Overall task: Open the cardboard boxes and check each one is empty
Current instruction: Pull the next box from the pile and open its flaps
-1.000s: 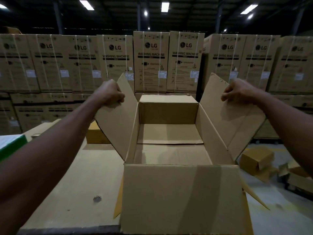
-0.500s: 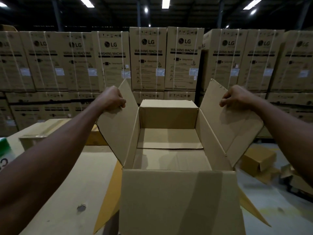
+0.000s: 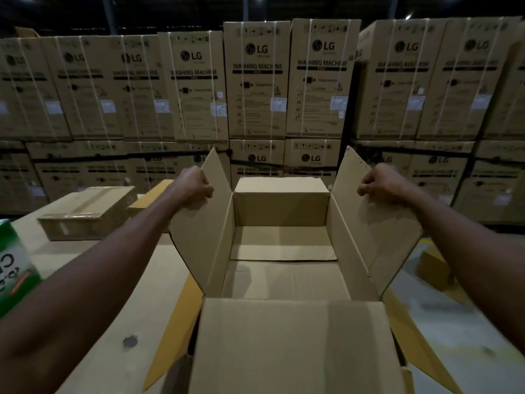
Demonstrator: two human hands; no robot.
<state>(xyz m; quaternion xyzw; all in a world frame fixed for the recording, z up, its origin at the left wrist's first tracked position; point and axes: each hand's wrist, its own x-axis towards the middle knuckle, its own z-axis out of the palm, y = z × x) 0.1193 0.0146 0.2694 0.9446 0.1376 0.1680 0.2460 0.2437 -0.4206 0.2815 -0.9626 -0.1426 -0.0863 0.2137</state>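
A brown cardboard box [image 3: 284, 345] stands open in front of me on a cardboard-covered table [image 3: 93, 308]. Its inside shows only bare cardboard floor flaps, with nothing lying on them. My left hand [image 3: 194, 186] grips the top edge of the left side flap [image 3: 204, 231], which is held upright and outward. The right side flap [image 3: 377, 231] is gripped the same way by my right hand [image 3: 377, 184]. The far flap stands upright and the near flap hangs toward me.
A taped, closed cardboard box [image 3: 88, 211] lies on the table at the left, with a green and white carton [image 3: 14, 268] at the left edge. Stacked washing machine cartons [image 3: 255, 81] wall the background. Loose cardboard pieces [image 3: 437, 268] lie on the floor at the right.
The view has tilted up and shifted, so the taped box and green carton at the left show more. Both hands keep hold of the side flaps, spread about the same.
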